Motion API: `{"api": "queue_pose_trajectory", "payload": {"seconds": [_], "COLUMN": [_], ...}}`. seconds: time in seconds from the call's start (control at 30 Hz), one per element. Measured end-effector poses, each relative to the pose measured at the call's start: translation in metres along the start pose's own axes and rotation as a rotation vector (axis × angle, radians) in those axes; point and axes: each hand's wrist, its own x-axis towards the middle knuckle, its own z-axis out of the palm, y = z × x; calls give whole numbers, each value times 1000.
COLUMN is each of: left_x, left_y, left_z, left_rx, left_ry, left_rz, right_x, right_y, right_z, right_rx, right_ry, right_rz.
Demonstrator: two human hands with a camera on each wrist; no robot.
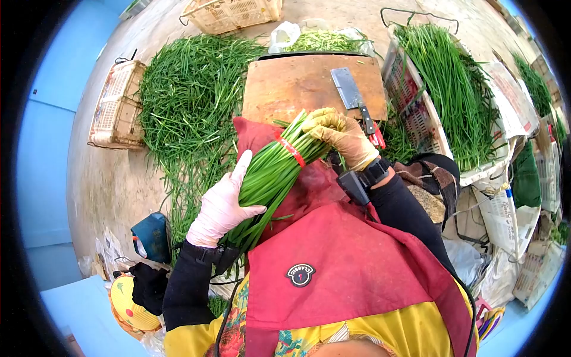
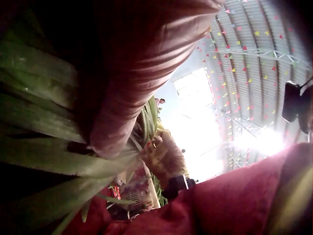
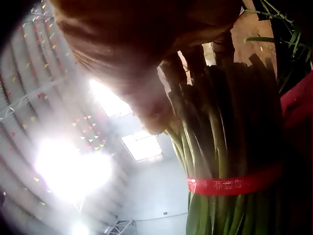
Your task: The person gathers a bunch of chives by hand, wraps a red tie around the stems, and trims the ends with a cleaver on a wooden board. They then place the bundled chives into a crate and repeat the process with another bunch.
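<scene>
A bundle of long green stalks lies slanted over the person's lap, bound near its cut ends by a red band. The left hand, in a pale glove, holds the bundle's leafy part, thumb on one side and fingers on the other. At the cut ends, the yellow-gloved right hand has its fingers curled on the stalks. The right wrist view shows its thumb and fingers at the stalk tips, above the red band. In the left wrist view the left thumb presses on the leaves.
A cleaver lies on a wooden board in front of the lap. Loose greens are heaped to the left. On the right stands a crate full of greens. Another crate stands far left, and a bag at lower left.
</scene>
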Motion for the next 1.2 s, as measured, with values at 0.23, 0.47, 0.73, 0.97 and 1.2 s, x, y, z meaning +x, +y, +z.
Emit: {"api": "queue_pose_trajectory", "payload": {"seconds": [0.23,0.47,0.73,0.97,1.2], "left_x": [-1,-1,19,95,214], "left_y": [5,-2,-24,-21,-43], "left_z": [-7,-7,-26,-97,-59], "left_rx": [12,-121,-626,-189,668], "left_ry": [-32,-63,-83,-42,421], "left_rz": [-6,-4,-59,57,287], "right_x": [7,15,14,35,48], "right_y": [22,23,17,50,64], "right_z": [-7,-21,-89,-159,-185], "right_rx": [6,26,110,-377,-1100], "right_ry": [127,160,414,569,599], "right_rz": [-39,64,136,97,180]}}
